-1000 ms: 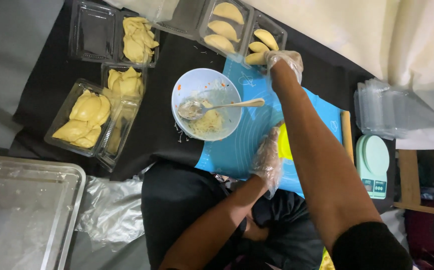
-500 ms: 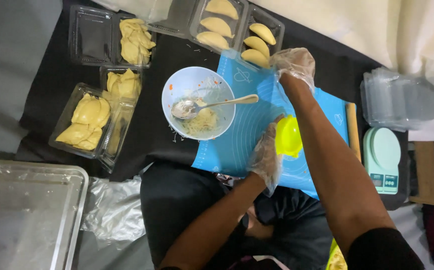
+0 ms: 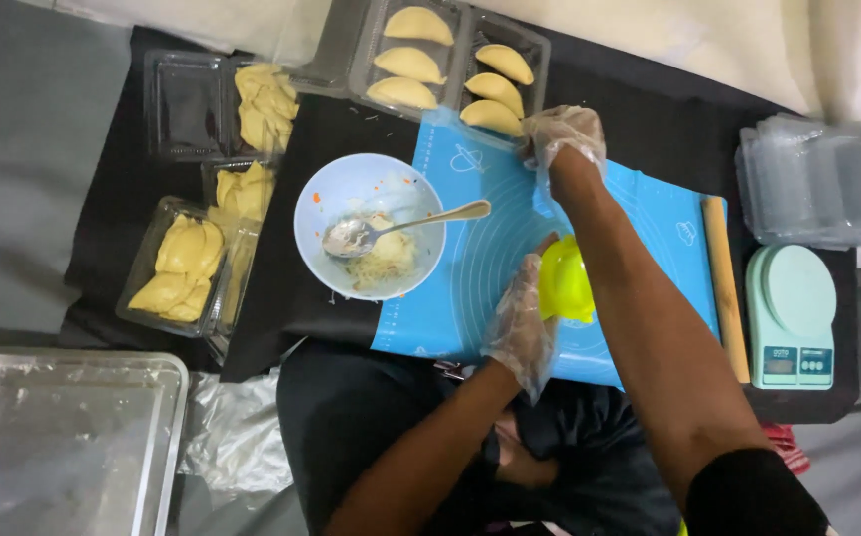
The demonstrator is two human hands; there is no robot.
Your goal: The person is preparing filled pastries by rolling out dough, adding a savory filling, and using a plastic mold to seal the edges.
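Note:
My left hand, in a clear plastic glove, holds a yellow folding pastry mould over the blue silicone mat. My right hand, also gloved, hovers at the mat's far edge with loosely curled fingers and nothing in it. It is right beside a clear two-part tray holding several pale folded pastries. A light blue bowl with a little filling and a metal spoon stands left of the mat.
Clear boxes of yellow dough pieces sit at the left. A wooden rolling pin, a green kitchen scale and stacked empty plastic boxes are at the right. A large metal tray lies near left.
My right hand has drawn back from the pastry tray toward the mat, leaving a pastry there. My left hand has lifted the yellow mould into clearer view.

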